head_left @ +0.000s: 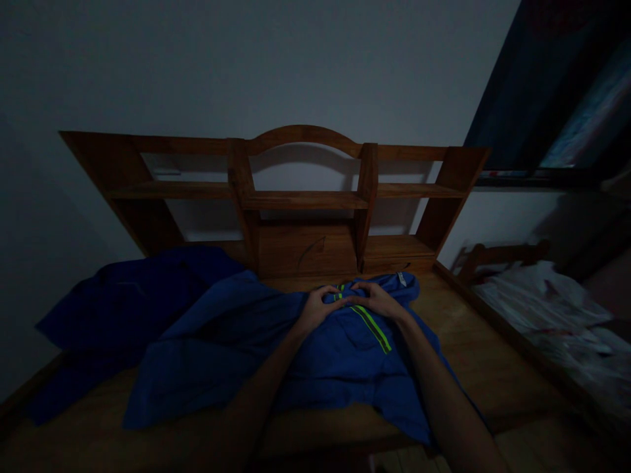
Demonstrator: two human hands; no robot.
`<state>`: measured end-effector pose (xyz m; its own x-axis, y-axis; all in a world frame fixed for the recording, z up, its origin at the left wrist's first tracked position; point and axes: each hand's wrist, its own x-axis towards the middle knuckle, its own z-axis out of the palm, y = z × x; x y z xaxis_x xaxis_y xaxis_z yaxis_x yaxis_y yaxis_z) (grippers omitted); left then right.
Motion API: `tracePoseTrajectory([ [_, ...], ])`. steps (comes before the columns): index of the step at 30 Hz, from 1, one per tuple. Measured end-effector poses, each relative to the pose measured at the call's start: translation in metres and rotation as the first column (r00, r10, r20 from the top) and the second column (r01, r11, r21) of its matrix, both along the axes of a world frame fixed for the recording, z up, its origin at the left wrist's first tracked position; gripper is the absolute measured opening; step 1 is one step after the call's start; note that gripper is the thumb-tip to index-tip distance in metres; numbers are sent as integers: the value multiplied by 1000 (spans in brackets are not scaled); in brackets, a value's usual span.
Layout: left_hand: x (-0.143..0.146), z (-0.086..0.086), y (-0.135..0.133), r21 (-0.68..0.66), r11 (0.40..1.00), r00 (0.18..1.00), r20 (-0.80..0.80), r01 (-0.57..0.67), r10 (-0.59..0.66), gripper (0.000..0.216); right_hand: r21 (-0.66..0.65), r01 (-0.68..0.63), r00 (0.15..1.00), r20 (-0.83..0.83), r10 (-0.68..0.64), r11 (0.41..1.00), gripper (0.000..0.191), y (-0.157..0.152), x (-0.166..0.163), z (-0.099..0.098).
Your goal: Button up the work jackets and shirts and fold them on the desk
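A blue work jacket (231, 341) with a yellow-green reflective stripe (373, 327) lies spread over a wooden desk (473, 355). My left hand (318, 304) and my right hand (375, 299) meet at the jacket's upper edge, close to the back of the desk. The fingers of both hands are curled and pinch the blue cloth near the stripe's top end. My forearms reach in from the lower edge of the view and lie over the jacket. The room is dim, so fine detail of the cloth is hard to see.
A wooden shelf unit (300, 197) with open compartments stands at the back of the desk against a pale wall. To the right, a wooden chair (497, 253) and white cloth (547, 309) sit beside the desk. A dark window or frame (557, 98) fills the upper right.
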<state>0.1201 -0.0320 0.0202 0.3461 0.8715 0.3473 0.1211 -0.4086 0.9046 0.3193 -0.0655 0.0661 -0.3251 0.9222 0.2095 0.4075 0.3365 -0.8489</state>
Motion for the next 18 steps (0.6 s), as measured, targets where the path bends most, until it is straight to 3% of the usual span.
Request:
tracePoseTrajectory([
  [6,6,-4,0,-24,998,996,68,-56,58,38,-41,41,998,-50,-43,998,37,-1,-1,2],
  [18,7,0,-4,80,987,986,99,-139,131,27,-19,96,990,-100,-97,995,36,1,-2,0],
])
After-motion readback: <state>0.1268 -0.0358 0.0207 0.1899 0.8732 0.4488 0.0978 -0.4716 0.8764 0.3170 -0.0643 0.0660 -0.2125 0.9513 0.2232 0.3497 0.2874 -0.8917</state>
